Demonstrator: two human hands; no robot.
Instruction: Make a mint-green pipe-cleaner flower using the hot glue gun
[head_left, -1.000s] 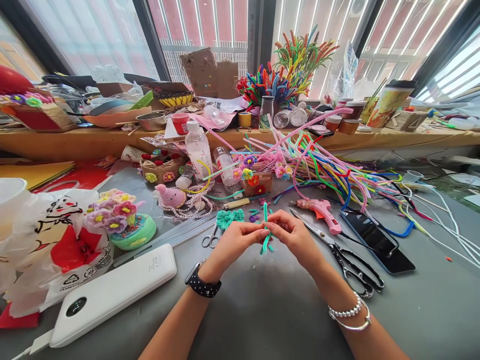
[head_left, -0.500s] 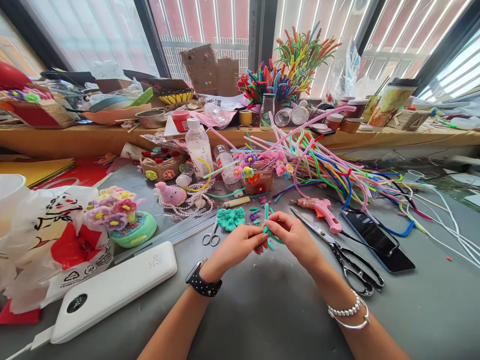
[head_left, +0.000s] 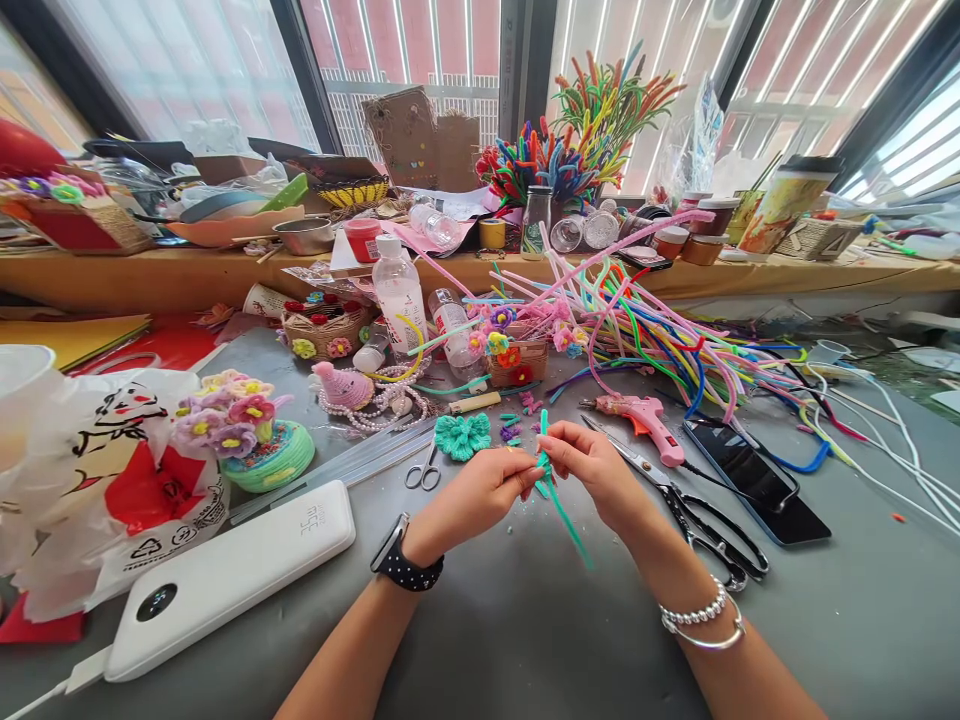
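Note:
Between my two hands is a green pipe cleaner, one end sticking up above the fingers and a long tail slanting down toward me. My left hand pinches it from the left. Close beside it, my right hand grips it with thumb and forefinger. A fluffy green bow-shaped piece lies just beyond my left hand, with small scissors next to it. Short purple pipe cleaner pieces and green bits are scattered behind my fingers. Large black-handled scissors rest to the right of my right hand.
A pink glue gun and a phone lie at the right. On the left are a white power bank and a crocheted flower pot. Behind stand a plastic bottle and a heap of pipe cleaners.
The green pipe cleaner's tail, earlier mostly hidden behind my right hand, now hangs down toward me below the fingers. Both hands have shifted slightly right, still pinching it.

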